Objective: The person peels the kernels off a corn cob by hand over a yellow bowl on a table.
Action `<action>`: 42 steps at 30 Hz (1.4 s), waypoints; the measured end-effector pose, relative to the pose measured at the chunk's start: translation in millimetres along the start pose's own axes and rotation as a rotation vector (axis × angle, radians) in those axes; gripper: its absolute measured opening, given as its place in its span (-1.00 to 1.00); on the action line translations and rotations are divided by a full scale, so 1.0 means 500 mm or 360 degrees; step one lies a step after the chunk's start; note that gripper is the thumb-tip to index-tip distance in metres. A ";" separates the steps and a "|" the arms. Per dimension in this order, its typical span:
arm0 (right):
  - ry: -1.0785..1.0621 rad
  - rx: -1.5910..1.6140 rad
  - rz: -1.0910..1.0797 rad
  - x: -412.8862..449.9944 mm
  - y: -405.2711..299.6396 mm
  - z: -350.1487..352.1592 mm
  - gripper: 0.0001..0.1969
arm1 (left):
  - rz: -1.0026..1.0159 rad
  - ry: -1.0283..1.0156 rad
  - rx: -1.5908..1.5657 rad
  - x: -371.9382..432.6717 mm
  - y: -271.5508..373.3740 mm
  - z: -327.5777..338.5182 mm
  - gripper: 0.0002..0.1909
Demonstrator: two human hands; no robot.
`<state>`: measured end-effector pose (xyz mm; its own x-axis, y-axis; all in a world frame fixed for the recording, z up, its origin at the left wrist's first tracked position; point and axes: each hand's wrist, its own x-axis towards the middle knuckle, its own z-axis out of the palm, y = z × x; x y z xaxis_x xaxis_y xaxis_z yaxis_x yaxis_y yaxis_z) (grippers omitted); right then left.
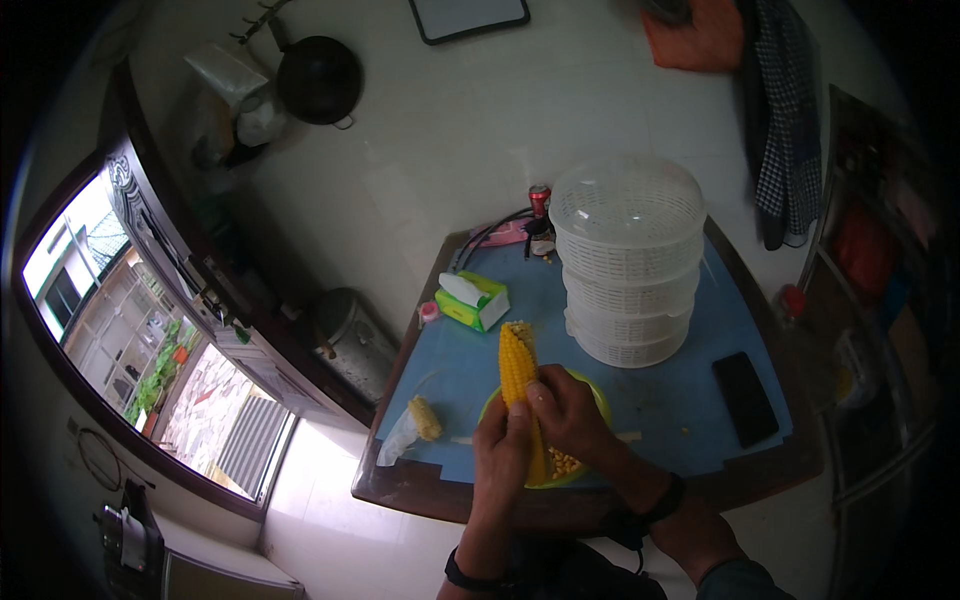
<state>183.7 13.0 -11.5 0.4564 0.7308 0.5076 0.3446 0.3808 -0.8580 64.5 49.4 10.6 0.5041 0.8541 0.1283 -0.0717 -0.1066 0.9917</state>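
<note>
An ear of yellow corn (516,364) is held upright over a yellow-green bowl (600,397). My left hand (501,446) grips its lower part from the left, thumb pressed on the kernels. On the other side, my right hand (566,409) holds the ear with its thumb against the kernel rows. Along the ear's right upper side a strip looks stripped of kernels. Loose corn kernels (564,463) lie in the bowl, which my hands and forearms partly hide.
The blue-topped table (525,292) bears a corncob piece (424,418) on thin plastic, a tissue pack (472,301), a stack of white plastic baskets (630,292), a black smartphone (745,399) and a red can (539,199). A metal bin (352,337) stands left of the table.
</note>
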 end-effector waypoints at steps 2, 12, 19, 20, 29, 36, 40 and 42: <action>0.0034 -0.0059 -0.0021 -0.001 0.010 -0.002 -0.75 | 0.0023 -0.0002 0.0017 -0.004 0.004 0.002 -0.66; 0.0100 0.0030 -0.0116 -0.001 0.012 0.003 -0.75 | -0.0082 -0.0027 -0.0112 0.004 0.002 -0.005 -0.67; 0.0065 -0.0109 -0.0099 0.001 0.015 -0.004 -0.75 | -0.0041 -0.0040 -0.0124 0.004 -0.016 -0.003 -0.68; 0.0060 -0.0187 -0.0111 0.001 0.018 -0.004 -0.75 | -0.0029 -0.0060 -0.0068 0.004 -0.019 -0.006 -0.67; 0.0126 -0.0330 -0.0135 -0.004 0.035 -0.006 -0.77 | -0.0003 -0.0017 0.0001 -0.003 -0.018 0.003 -0.66; 0.0147 0.0062 -0.0007 -0.003 0.015 0.011 -0.74 | -0.0027 0.0013 -0.0102 -0.007 -0.019 -0.011 -0.65; 0.0117 -0.0016 0.0003 0.003 0.006 0.001 -0.71 | 0.0071 -0.0018 0.0087 -0.017 -0.001 -0.002 -0.66; 0.0103 -0.0021 -0.0051 0.005 0.013 -0.006 -0.72 | 0.0079 -0.0012 0.0203 -0.021 0.009 0.004 -0.65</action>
<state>189.6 15.6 -15.6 0.4967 0.6800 0.5393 0.3706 0.3956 -0.8403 60.6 39.0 13.9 0.5090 0.8424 0.1768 0.0130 -0.2129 0.9770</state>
